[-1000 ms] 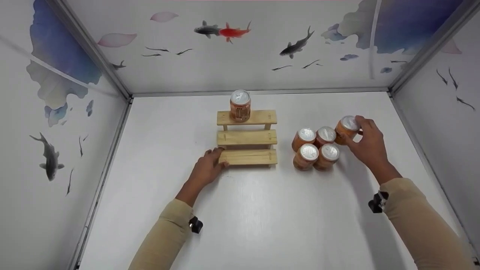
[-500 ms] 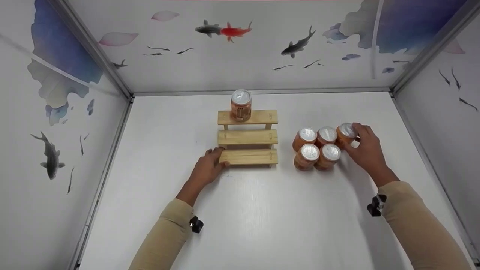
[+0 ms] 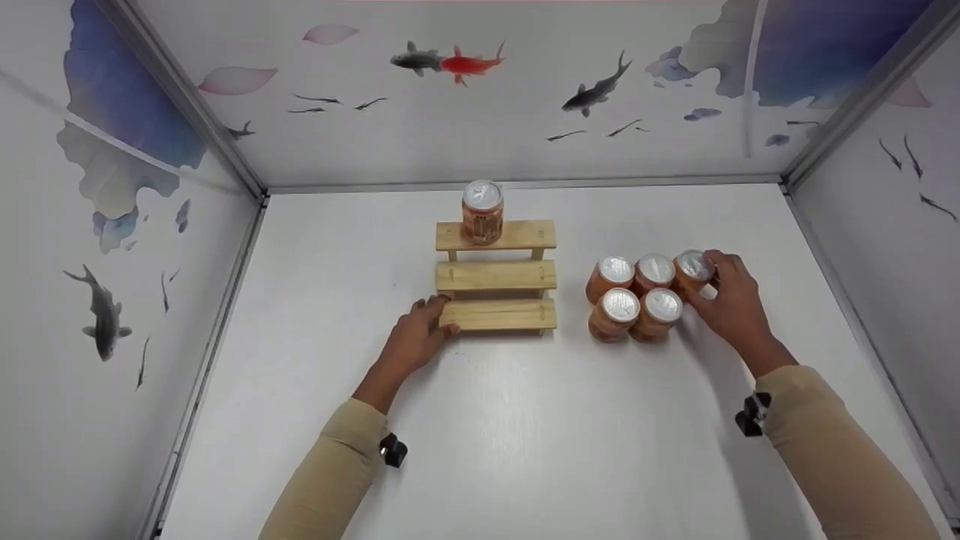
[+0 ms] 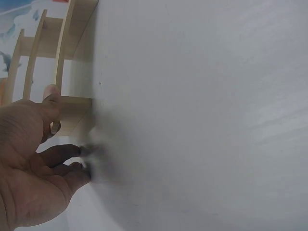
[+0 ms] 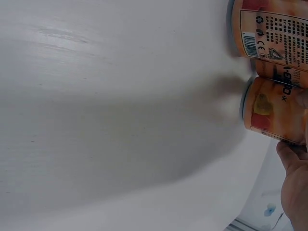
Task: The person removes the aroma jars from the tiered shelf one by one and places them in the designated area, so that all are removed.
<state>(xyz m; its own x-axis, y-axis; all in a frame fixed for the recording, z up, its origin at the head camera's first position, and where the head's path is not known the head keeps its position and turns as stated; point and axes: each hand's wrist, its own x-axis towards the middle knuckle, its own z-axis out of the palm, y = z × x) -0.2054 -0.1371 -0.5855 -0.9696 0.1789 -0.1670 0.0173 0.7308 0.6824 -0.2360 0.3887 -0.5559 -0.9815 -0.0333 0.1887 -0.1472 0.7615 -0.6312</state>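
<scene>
A three-step wooden rack [image 3: 496, 276] stands mid-table in the head view. My left hand [image 3: 415, 337] grips the left end of its lowest step, thumb at the front edge. In the left wrist view, the thumb of the left hand [image 4: 33, 159] lies against the step, with other fingers below. One orange can [image 3: 482, 217] with a silver lid stands upright on the top step. My right hand [image 3: 731, 300] holds another orange can [image 3: 691, 268] upright at the right of the back row. The right wrist view shows this can [image 5: 269, 109] resting on the table.
Several more orange cans [image 3: 613, 315] stand in a cluster right of the rack, close against the held can. White panels with painted fish [image 3: 592, 88] enclose the white table [image 3: 525, 435] at the back and both sides.
My right hand has brought its can down and towards me, beside the back row of the cluster. The left hand stays on the rack.
</scene>
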